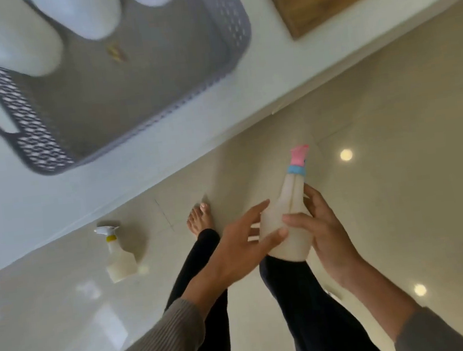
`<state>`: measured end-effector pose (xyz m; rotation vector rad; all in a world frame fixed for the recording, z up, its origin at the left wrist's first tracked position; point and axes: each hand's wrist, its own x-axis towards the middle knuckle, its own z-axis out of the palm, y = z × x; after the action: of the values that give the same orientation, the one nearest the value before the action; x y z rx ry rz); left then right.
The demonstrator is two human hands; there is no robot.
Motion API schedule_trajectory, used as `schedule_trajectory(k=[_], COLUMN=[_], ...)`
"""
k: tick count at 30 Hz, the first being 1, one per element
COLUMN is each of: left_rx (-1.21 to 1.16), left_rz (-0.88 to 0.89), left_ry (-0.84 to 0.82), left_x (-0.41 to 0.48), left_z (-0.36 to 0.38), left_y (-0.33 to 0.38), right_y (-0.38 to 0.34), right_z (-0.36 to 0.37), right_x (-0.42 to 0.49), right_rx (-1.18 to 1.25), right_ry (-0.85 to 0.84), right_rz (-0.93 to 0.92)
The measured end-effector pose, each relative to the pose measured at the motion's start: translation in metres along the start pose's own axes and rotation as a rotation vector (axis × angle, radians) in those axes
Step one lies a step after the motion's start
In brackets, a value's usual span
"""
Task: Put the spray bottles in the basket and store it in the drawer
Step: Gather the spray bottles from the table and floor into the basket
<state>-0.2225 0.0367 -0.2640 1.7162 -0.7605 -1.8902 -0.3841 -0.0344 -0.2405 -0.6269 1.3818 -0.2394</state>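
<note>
We hold a pink-topped spray bottle (284, 227) in our right hand (325, 237), left hand (240, 243) open beside it, probably next lifting it into the grey basket (226, 33) on the tabletop (112, 193).

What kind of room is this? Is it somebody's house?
Probably a room in a home, maybe a kitchen or laundry area. There is a shiny tiled floor, a white counter with a grey basket on it, and a person standing barefoot holding a spray bottle.
</note>
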Motion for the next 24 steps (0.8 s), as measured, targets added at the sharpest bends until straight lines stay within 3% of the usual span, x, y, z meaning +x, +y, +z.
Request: schedule_trajectory(k=[6,10,15,21,24], left_rx=[0.064,0.276,0.312,0.311,0.285], left_rz=[0.183,0.369,0.529,0.544,0.467], left_ry=[0.197,0.463,0.765,1.073,1.111], left_x=[-0.087,-0.129,-0.153,-0.137,-0.118], left_z=[-0.060,-0.105,-0.155,-0.189,-0.205], left_y=[0.038,0.051,0.070,0.103,0.113], right_y=[-0.069,-0.113,-0.158,-0.184,-0.180], right_z=[0.083,0.141,0.209,0.262,0.276], right_x=[-0.066,-0.091,-0.107,-0.093,-0.069], right_rx=[-0.179,-0.292,-0.408,-0.601,-0.647], right_ry=[0.033,-0.011,-0.101,-0.068,-0.057], right_rz=[-0.223,-0.415,-0.661,-1.024,-1.044])
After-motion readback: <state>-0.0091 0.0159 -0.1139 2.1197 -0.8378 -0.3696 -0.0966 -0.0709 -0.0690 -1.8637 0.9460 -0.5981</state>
